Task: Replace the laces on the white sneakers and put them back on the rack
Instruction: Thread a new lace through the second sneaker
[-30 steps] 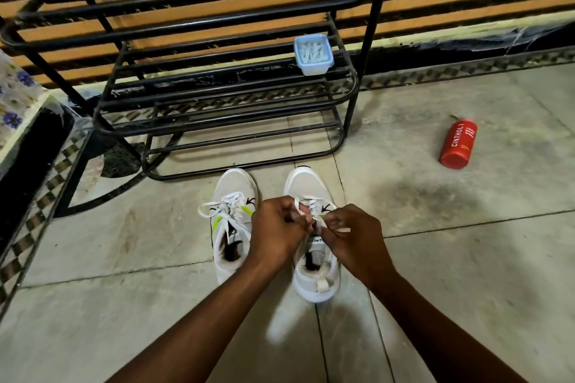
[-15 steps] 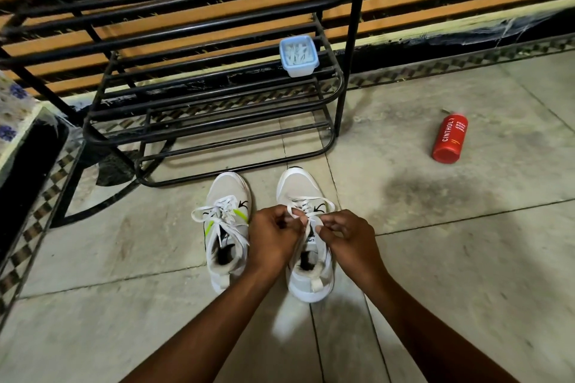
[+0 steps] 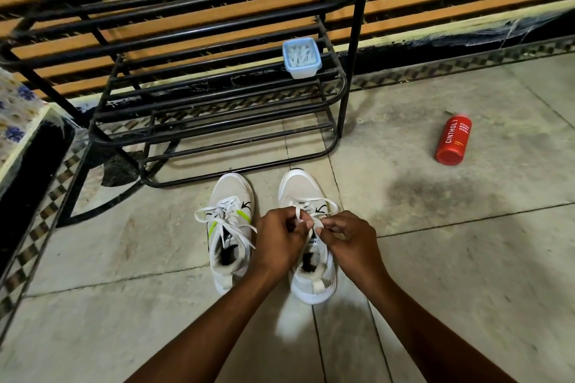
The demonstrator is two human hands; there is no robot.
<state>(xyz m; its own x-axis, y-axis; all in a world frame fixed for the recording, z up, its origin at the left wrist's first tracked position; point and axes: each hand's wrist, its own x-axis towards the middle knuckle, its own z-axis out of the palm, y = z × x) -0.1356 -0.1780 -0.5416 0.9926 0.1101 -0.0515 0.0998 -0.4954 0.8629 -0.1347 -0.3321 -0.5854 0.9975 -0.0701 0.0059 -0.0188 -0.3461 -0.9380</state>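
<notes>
Grey stained floor tiles (image 3: 466,274) are carrying both white sneakers (image 3: 231,193) side by side, just in front of the black metal rack (image 3: 217,93). Over the right sneaker (image 3: 303,188), the left grip (image 3: 277,239) and right grip (image 3: 347,242) are curling round its white lace (image 3: 298,215) — each pinching a strand. A red bottle (image 3: 453,140) is lying further right; a blue tub (image 3: 301,57) is sitting on a rack shelf.

1 wide head-worn view looks forward and down at the tiled floor (image 3: 466,258), rack (image 3: 354,40) just ahead.
</notes>
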